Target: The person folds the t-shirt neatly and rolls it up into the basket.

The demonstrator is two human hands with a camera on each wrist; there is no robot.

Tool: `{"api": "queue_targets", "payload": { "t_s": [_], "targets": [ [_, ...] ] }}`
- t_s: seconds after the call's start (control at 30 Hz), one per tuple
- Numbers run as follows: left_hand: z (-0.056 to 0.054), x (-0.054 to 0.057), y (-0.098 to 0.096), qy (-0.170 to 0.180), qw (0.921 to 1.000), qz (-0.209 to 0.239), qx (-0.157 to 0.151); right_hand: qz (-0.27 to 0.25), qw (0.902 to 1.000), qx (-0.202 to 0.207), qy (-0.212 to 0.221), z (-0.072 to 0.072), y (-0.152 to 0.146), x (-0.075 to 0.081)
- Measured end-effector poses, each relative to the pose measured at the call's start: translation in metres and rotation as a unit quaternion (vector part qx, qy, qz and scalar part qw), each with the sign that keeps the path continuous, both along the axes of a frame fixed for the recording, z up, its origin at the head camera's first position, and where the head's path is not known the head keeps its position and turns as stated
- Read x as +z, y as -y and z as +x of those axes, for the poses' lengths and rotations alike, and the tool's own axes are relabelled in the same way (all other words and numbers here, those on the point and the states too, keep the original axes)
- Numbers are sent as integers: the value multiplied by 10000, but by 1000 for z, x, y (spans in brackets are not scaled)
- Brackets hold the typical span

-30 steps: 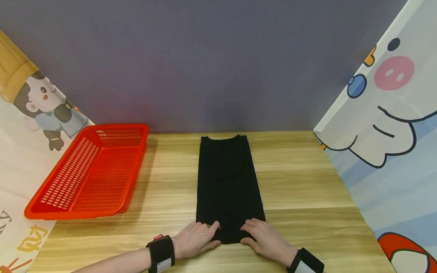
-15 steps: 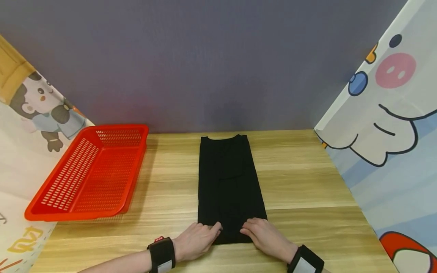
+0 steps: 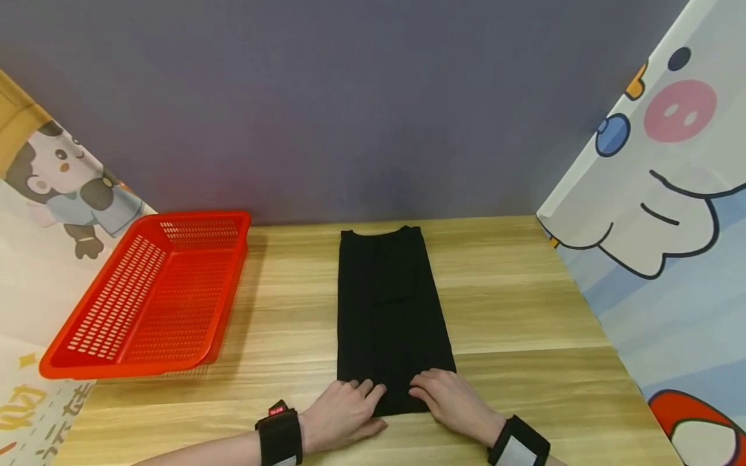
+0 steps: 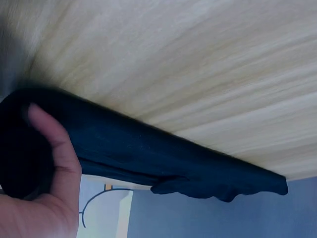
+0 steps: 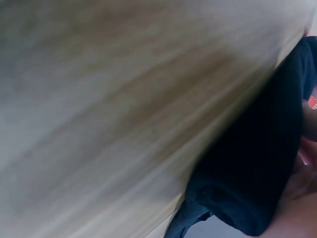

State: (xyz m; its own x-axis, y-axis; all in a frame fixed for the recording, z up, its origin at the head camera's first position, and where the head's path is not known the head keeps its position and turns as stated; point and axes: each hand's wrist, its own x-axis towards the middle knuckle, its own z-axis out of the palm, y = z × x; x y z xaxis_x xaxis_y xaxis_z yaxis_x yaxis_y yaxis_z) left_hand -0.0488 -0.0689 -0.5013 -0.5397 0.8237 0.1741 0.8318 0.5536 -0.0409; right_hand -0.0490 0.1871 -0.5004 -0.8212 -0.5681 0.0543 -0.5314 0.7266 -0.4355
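A black shirt (image 3: 390,336), folded into a long narrow panel, lies flat with its curved neckline away from me. My left hand (image 3: 338,417) grips its near edge at the left, fingers bent over the cloth and thumb low beside the edge. At the right corner of that edge, my right hand (image 3: 457,404) holds the cloth with curled fingers. In the left wrist view the shirt (image 4: 133,148) bends up around my thumb (image 4: 64,161). A thick fold of the shirt (image 5: 252,153) shows in the right wrist view, partly covering my right fingers.
A red plastic basket (image 3: 227,317) with perforated sides stands on the wooden table (image 3: 524,310) at the left. A grey wall (image 3: 373,110) rises behind the table. Cartoon-printed panels flank it at left (image 3: 35,272) and right (image 3: 670,310).
My left hand has shifted slightly right along the near edge, and its thumb shows again below the cloth. My right hand and the shirt stay nearly in place.
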Motion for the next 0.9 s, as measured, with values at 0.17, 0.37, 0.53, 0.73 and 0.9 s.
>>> {"api": "queue_targets", "payload": {
  "t_s": [0.17, 0.37, 0.53, 0.73, 0.9],
  "targets": [
    [2, -1, -3, -31, 9997, -208, 85, 109, 9999, -99, 3, 1, 1, 1],
    [0, -1, -4, 210, 9996, -153, 57, 124, 9996, -151, 213, 4, 0, 3],
    [-3, 2, -6, 812, 9966, -77, 123, 341, 9992, -9, 226, 6, -2, 6],
    [-1, 3, -9, 1221, 9921, -41, 272, 416, 9990, 121, 55, 10, -4, 6],
    [2, 1, -11, 1317, 9908, -71, 310, 414, 9988, 141, 237, 12, -5, 5]
  ]
}}
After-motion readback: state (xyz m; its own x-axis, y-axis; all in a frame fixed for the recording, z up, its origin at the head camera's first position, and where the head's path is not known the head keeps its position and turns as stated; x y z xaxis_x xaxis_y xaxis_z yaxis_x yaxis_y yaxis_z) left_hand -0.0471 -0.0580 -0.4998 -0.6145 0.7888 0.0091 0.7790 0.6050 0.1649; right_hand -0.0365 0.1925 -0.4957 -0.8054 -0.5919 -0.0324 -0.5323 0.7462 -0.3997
